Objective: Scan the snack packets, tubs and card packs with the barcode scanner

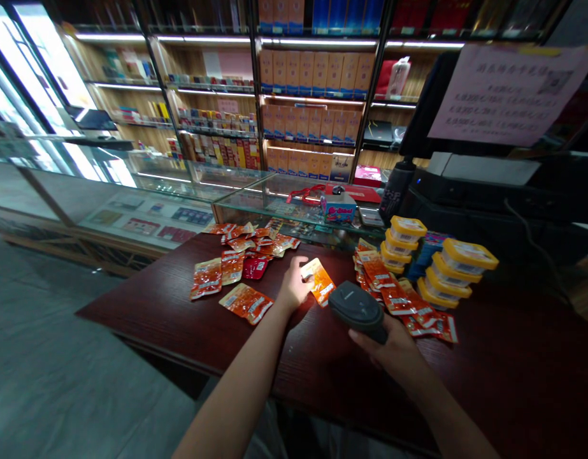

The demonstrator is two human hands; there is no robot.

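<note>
My left hand is closed on the edge of an orange snack packet, which is brightly lit. In my right hand is a dark handheld barcode scanner, its head tilted toward that packet. To the left of my left hand lies a loose spread of similar orange packets, with one dark red packet among them. Beyond the scanner, on the right, is an overlapping heap of orange packets. Part of the scanner's grip is hidden by my fingers.
Yellow-lidded tubs stand in two stacks, a nearer stack and a farther stack. A glass display case borders the dark wooden counter. A small colourful box sits on the glass. Behind the tubs stands a monitor with a paper notice.
</note>
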